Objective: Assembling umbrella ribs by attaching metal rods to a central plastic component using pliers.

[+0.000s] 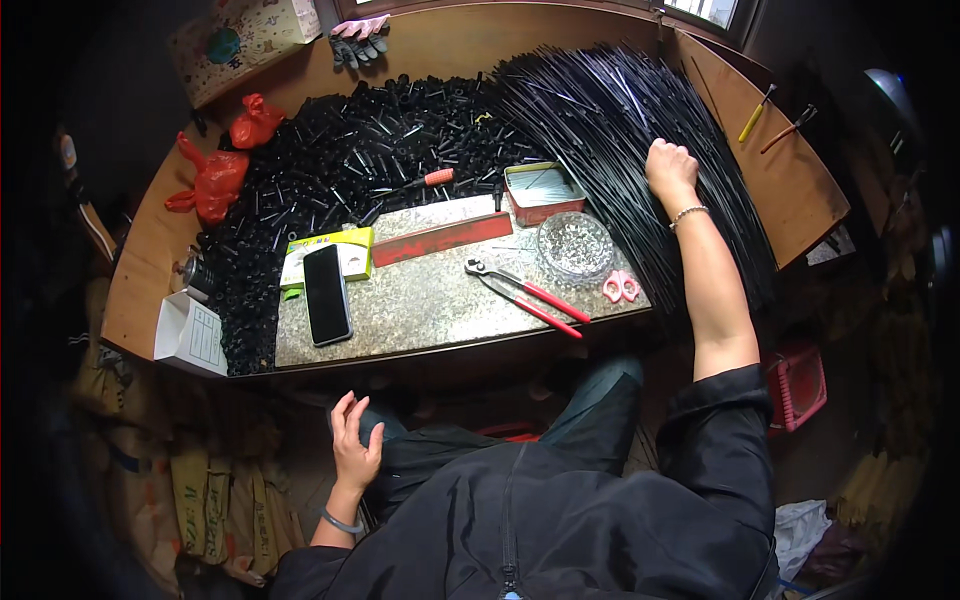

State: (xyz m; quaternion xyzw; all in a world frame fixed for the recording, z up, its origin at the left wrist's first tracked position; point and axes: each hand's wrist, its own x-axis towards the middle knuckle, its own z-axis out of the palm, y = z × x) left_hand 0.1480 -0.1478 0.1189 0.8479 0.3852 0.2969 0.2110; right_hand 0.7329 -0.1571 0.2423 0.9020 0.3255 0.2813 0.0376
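My right hand (672,172) is stretched out over a thick bundle of long thin black rods (610,110). Its fingers are curled closed against the rods, and what lies inside the fist is hidden. Low by my lap, off the table's front edge, my left hand (355,445) has its fingers apart and holds nothing. Red-handled pincers (525,298) lie on the speckled stone slab (420,310) between the hands. Beside them stand a clear round dish (575,247) of small shiny pieces and a red tin (543,193) of thin pale rods. Pink scissors handles (620,287) show near the slab's right edge.
Short black tube pieces (370,140) heap behind the slab, with a red-handled tool (425,180) on top. A phone (327,295) leans on a yellow-green box (355,250); a red bar (440,238) lies alongside. Red bags (215,180) and a wooden side wall (765,150) border the table.
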